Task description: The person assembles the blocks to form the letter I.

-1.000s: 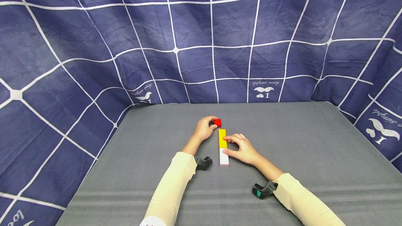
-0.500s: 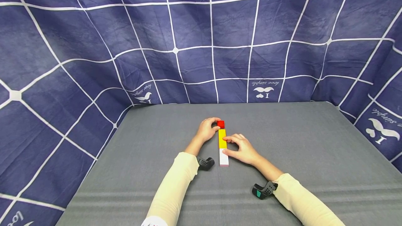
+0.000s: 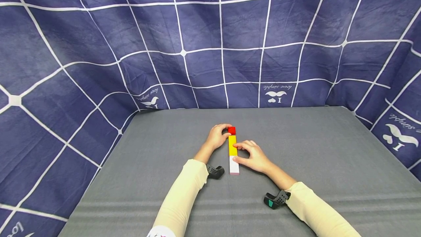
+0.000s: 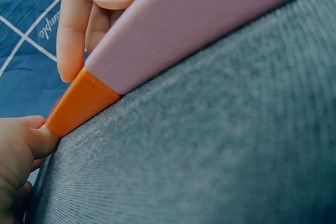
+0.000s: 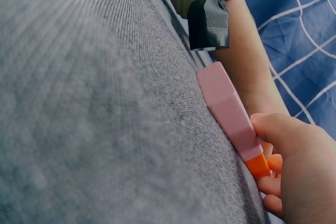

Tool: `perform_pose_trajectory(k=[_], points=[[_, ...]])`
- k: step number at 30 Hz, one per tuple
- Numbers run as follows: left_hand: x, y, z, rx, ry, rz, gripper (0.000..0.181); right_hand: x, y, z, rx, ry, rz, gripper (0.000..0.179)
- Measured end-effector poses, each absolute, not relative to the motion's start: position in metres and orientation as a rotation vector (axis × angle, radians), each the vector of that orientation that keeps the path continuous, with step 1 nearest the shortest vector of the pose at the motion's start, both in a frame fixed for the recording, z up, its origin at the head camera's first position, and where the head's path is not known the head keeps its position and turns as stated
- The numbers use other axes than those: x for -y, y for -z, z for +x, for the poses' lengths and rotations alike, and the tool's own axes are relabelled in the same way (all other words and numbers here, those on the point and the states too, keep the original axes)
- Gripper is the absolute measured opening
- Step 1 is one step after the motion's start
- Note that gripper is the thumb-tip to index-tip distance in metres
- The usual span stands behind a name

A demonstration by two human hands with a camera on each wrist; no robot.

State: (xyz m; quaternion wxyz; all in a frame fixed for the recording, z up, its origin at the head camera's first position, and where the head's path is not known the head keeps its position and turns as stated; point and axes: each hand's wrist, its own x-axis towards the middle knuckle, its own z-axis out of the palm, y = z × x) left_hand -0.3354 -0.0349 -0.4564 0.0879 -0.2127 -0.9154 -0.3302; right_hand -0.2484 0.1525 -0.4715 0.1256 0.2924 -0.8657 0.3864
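My left hand [image 3: 216, 136] pinches a small red block [image 3: 232, 131] between thumb and fingers. That block stands at the far end of a row, against or very close to a yellow block [image 3: 232, 145] whose side looks orange in the left wrist view. Nearest me in the row lies a white-topped block [image 3: 234, 167] with pink sides [image 4: 173, 24], touching the yellow one end to end. From the right, my right hand [image 3: 254, 156] rests on the row, its thumb on the white-topped block and index fingertip on the yellow block. Its fingers are loosely bent, with a wide gap to the thumb.
All blocks lie on a grey cloth-covered table [image 3: 158, 149]. A blue curtain [image 3: 204, 68] with white grid lines hangs behind it and along the sides. Each wrist wears a black camera mount [image 3: 215, 171], close beside the row on the left.
My left hand has shifted slightly right and nearer with the red block, bringing it into line at the yellow block's far end. The right hand has stayed in place.
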Motion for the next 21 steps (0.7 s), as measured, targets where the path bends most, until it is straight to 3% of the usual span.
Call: perform_pose_trajectory(k=[21], points=[[0.047, 0.460, -0.330, 2.683, 1.018, -0.672, 0.042, -0.157, 0.468, -0.251, 2.531, -1.380, 0.795, 0.040]])
